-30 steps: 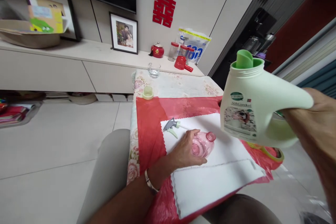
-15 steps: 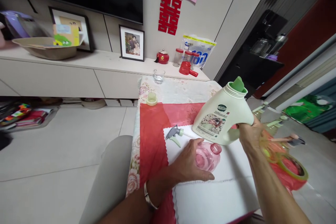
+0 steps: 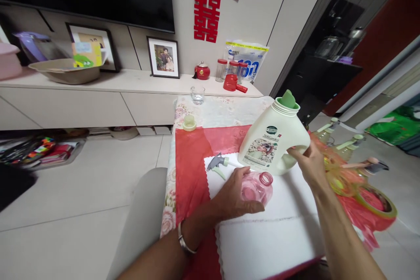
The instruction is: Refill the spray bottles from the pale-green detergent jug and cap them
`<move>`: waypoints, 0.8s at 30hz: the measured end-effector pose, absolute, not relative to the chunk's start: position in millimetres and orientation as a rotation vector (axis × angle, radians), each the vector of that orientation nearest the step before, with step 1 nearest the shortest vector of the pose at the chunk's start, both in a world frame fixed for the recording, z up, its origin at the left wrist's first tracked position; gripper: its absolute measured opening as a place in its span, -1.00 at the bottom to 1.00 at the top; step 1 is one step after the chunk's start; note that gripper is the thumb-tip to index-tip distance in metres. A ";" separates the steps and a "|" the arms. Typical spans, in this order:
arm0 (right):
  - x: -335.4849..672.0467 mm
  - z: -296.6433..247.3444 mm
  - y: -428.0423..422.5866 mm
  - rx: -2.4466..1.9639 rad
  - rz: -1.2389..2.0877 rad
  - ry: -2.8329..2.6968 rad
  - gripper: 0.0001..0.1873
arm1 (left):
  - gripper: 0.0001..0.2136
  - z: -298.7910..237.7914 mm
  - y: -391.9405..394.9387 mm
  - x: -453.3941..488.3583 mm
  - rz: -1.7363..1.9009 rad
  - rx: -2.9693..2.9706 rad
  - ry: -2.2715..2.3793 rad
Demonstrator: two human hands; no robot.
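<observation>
My left hand [image 3: 234, 196] wraps round a small clear pink bottle [image 3: 257, 186], its open neck pointing up and right, on a white cloth [image 3: 262, 232]. My right hand [image 3: 310, 166] grips the handle of a pale green detergent jug [image 3: 272, 142] with an open green spout; the jug's base rests at the cloth's far edge, just behind the pink bottle. A grey and green spray trigger head [image 3: 218, 164] lies on the cloth to the left of my left hand.
A red cloth [image 3: 193, 153] covers the small floral table. A pale green cap [image 3: 189, 123] and a glass [image 3: 197, 95] stand further back. Spray bottles [image 3: 348, 148] and a tape roll [image 3: 377, 201] crowd the right edge. A low cabinet [image 3: 98, 96] runs along the wall.
My right hand has brought the detergent jug down from high at the right to the cloth beside the pink bottle. My left hand has stayed on the pink bottle.
</observation>
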State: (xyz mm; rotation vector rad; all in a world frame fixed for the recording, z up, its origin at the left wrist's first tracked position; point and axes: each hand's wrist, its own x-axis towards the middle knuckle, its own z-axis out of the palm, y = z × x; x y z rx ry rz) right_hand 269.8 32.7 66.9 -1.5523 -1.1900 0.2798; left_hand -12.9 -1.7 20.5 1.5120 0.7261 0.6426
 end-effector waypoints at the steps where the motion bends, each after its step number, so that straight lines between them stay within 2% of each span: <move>1: 270.1 65.0 24.8 -1.545 0.306 -1.181 -0.34 | 0.12 18.2 -0.7 -13.4 0.664 1.535 0.715; 4: 271.1 55.3 -0.5 -1.512 0.291 -1.045 -0.18 | 0.00 17.9 1.8 -15.9 0.712 1.635 0.714; 6: 270.2 46.2 -15.7 -1.468 0.247 -0.913 -0.15 | -0.14 24.0 2.0 -18.7 0.726 1.721 0.712; 11: 261.6 26.9 -37.8 -1.335 0.216 -0.732 -0.31 | -0.54 44.0 0.4 -32.1 0.774 1.887 0.782; 15: 257.3 23.1 -44.5 -1.299 0.270 -0.701 -0.37 | -0.82 41.7 9.1 -47.9 0.886 1.953 1.174; 18: 257.5 22.6 -48.8 -1.289 0.304 -0.697 -0.39 | -0.77 33.7 23.5 -56.1 0.755 2.108 1.542; 24: 260.9 13.0 -55.6 -1.296 0.352 -0.692 -0.43 | -0.61 32.9 47.7 -49.8 0.521 2.198 1.648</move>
